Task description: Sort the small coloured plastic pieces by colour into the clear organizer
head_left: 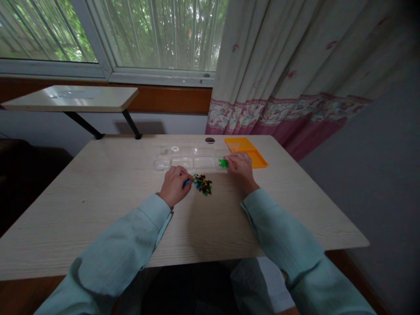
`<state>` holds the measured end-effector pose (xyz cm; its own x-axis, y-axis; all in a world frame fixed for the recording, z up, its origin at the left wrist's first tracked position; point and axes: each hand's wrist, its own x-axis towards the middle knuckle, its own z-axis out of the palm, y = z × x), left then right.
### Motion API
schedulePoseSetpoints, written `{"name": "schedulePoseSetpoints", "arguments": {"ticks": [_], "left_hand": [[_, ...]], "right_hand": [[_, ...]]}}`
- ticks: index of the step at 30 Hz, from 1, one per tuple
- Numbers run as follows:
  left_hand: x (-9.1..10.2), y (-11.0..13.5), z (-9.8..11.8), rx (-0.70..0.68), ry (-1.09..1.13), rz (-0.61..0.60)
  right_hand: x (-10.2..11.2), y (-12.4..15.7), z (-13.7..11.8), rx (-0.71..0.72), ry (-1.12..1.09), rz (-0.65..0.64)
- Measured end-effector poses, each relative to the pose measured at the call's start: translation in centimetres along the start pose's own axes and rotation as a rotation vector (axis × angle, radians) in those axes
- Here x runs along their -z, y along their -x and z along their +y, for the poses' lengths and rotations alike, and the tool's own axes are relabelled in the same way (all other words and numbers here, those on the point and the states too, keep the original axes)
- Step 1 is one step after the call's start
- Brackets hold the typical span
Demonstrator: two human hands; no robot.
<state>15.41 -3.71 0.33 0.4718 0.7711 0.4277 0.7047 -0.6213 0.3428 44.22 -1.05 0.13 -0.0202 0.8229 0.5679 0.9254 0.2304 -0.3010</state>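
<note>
A small heap of mixed coloured pieces [202,183] lies on the pale wooden table [98,205]. My left hand [173,186] rests just left of the heap, fingers curled, pinching a small blue piece [187,182]. My right hand [241,168] sits to the right of the heap with its fingers closed at a clump of green pieces [223,163], at the right end of a clear compartment tray [183,158]. What the right fingers hold is too small to make out.
An orange lid or tray [249,151] lies behind my right hand. A dark round hole [210,140] is in the table near its far edge. A second small table [72,98] stands under the window; a curtain [295,87] hangs at the right.
</note>
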Motion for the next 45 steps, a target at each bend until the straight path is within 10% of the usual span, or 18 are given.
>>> {"name": "schedulePoseSetpoints", "arguments": {"ticks": [28, 45], "left_hand": [[-0.8, -0.4, -0.8, 0.03, 0.16, 0.058], [0.1, -0.5, 0.3, -0.019, 0.483, 0.13]], "right_hand": [[0.0, 0.0, -0.9, 0.015, -0.034, -0.027], [0.6, 2.1, -8.6, 0.418, -0.413, -0.125]]}}
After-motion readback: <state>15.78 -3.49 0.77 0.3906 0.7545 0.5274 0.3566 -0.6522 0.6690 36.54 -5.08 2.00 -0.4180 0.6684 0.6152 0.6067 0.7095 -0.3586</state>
